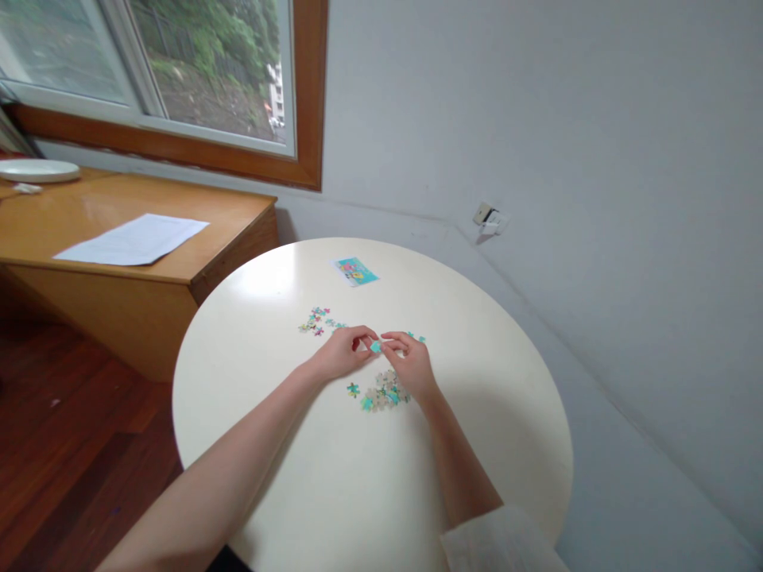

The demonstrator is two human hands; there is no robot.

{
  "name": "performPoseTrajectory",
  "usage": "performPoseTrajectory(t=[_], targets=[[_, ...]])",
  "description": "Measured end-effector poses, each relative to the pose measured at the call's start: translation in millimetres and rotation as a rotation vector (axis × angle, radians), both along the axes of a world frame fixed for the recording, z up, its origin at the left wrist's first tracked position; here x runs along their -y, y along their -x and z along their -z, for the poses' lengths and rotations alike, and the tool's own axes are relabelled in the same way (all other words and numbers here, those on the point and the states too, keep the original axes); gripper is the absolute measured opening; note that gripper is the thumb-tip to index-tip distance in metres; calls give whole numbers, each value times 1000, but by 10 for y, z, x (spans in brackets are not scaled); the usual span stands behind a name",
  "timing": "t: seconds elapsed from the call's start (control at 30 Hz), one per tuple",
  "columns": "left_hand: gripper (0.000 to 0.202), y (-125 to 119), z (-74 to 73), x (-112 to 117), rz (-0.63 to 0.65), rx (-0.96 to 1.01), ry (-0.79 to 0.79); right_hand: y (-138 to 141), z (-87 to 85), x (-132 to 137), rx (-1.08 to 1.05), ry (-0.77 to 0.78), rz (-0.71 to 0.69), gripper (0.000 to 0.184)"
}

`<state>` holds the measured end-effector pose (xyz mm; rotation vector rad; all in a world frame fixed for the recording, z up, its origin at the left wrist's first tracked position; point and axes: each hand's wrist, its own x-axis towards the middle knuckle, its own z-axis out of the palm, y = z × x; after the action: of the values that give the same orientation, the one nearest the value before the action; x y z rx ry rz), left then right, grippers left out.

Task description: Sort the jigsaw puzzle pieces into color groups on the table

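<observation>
Teal cardboard, by the look of it: one small teal puzzle piece [375, 347] is up between the two hands, over the middle of the round white table [238, 349]. The left hand [349, 352] and the right hand [411, 361] both have their fingers pinched on it at the tips (its exact outline is too small to make out).

Just below the hands lies a near pile [386, 393] of loose pieces, several with pale grey sides up, and a single piece [353, 390] sits just left of it. Beyond the left hand is a far cluster [313, 321].

What could go wrong, I'd judge, is a slip: so small a piece, held only by the tips, might drop into the pile and get lost among similar greens. Pressing it at a poor angle could bend a tab, and a low wrist or sleeve might scatter the pile.

As for writing, the picture card [356, 271] and the sheet of paper [134, 241] on the wooden table [238, 208] show nothing legible; no brand can be read.
</observation>
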<state>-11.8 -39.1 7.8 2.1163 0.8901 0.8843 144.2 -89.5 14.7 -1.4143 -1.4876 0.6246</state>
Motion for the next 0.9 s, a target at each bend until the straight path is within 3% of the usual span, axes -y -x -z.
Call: performPoseTrajectory(t=[0.9], targets=[[25,3,-46,12,-86,-16,-9,-8,13,-9,7,-40,-5,24]])
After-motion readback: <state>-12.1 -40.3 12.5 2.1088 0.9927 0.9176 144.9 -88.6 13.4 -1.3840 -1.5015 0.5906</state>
